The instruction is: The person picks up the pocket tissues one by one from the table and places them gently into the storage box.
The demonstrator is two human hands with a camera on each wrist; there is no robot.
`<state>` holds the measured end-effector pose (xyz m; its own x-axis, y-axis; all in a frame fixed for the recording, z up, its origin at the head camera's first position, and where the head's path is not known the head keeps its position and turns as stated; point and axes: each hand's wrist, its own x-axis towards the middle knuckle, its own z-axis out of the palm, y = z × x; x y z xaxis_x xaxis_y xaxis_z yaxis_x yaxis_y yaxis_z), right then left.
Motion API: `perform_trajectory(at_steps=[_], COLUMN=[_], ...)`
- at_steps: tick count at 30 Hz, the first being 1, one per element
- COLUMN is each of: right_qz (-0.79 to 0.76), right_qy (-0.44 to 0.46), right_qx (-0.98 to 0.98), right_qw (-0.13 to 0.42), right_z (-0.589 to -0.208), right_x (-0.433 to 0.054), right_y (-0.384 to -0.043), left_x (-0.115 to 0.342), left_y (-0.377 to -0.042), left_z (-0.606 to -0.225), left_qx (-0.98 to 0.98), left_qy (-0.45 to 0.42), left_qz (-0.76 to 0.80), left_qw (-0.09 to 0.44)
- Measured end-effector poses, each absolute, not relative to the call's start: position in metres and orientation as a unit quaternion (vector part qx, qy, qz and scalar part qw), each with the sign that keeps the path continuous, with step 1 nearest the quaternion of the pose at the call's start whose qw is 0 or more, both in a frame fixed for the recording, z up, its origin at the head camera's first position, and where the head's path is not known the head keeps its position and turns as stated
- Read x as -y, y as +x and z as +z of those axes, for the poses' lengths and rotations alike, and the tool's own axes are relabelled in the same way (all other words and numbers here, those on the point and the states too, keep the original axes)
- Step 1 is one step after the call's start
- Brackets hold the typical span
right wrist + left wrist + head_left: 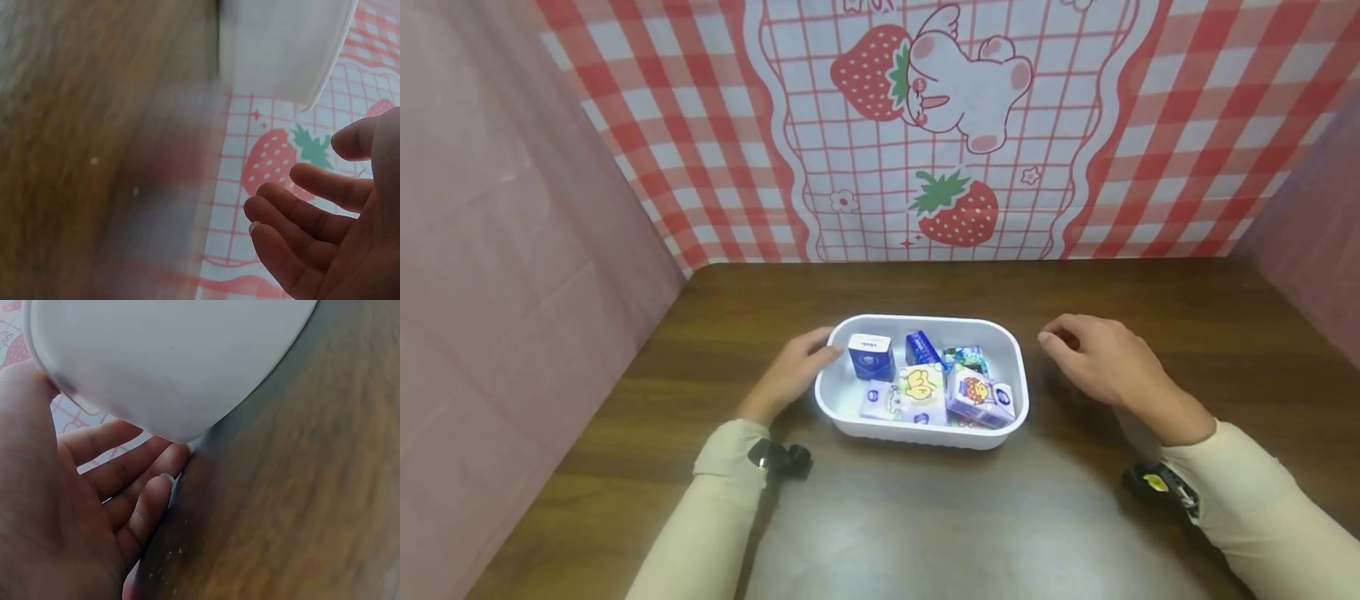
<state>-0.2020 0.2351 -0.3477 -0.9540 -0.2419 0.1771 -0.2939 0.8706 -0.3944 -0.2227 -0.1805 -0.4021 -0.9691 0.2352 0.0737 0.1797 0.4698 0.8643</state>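
Observation:
A white plastic basin [917,435] stands on the wooden table, holding several small boxes. My left hand [793,371] is at its left end. The thumb lies over the rim, and the other fingers sit against the outer wall [169,369] in the left wrist view. To the right of the basin, my right hand [1101,358] hovers apart from it with loosely bent fingers and nothing in them. Inside, a dark blue box [872,360] stands upright at the left. Nearby lie a yellow-patterned box [922,392] and a purple-and-white box [977,396].
A second blue box [921,350] and a blue-green box [966,358] sit toward the basin's back. Behind the table [970,517] hangs a red-checked strawberry cloth [1045,208]. Pinkish curtains [535,250] flank both sides. Each wrist carries a small black camera [782,458].

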Motion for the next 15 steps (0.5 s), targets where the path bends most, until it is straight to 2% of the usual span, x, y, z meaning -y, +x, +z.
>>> perform_trajectory(at_steps=[7,15], right_qz=[0.214,0.229], right_qy=[0.140,0.131], right_qx=[0.965,0.964], right_qw=[0.061,0.045], right_z=[-0.353,-0.361], right_x=[-0.241,-0.236], right_y=[-0.213,-0.219], left_x=[0.178,0.180], left_y=[-0.231,-0.243], left_z=[-0.404,-0.406], left_qx=[-0.839,-0.791], left_qy=[0.134,0.134], left_qz=[0.528,0.595], left_qw=[0.014,0.053])
